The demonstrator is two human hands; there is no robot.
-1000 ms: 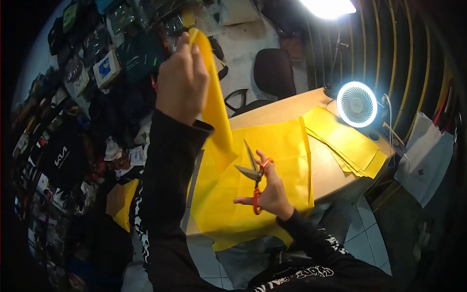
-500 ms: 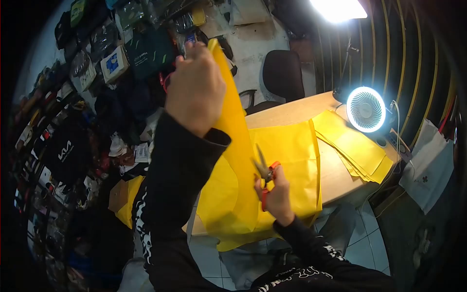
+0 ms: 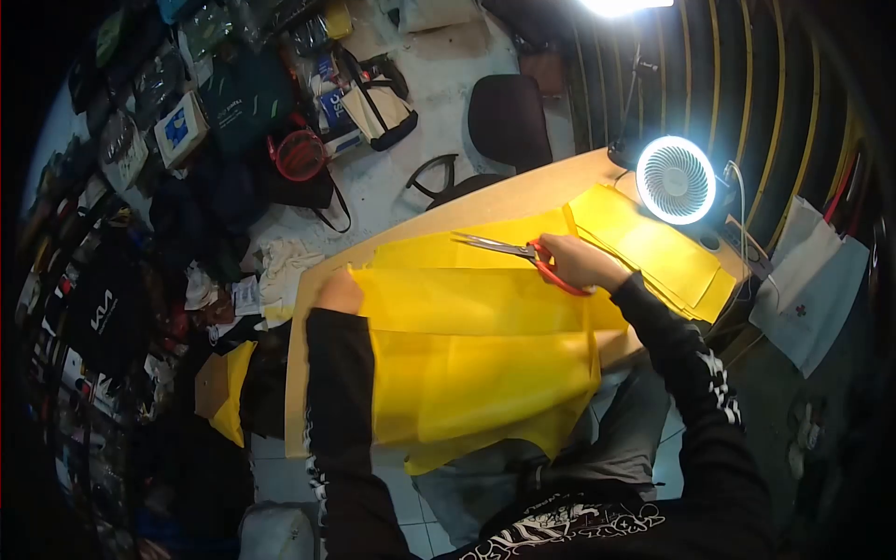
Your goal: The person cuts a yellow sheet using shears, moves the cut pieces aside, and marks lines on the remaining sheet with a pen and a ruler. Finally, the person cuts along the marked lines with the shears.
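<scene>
My right hand point(image 3: 586, 262) is closed around the red-orange handles of a pair of scissors point(image 3: 495, 245). Their metal blades point left, slightly parted, above a large yellow fabric-like sheet point(image 3: 467, 299). At the sheet's left edge, my left hand point(image 3: 342, 291) pinches a corner; its fingertips are partly hidden. The yellow material lies in overlapping layers with creases and hangs over the table's near edge toward my lap.
On the wooden table point(image 3: 448, 218), a stack of yellow pieces point(image 3: 653, 252) lies right of the sheet. A lit ring fan point(image 3: 676, 180) stands behind it, near a lamp point(image 3: 627, 7). A dark chair point(image 3: 507, 121) is beyond the table. Bags and clutter fill the left.
My left hand has come down from high up to the table's left side, laying the sheet lower and flatter. My right hand has moved up and right, and the scissors have turned to point left.
</scene>
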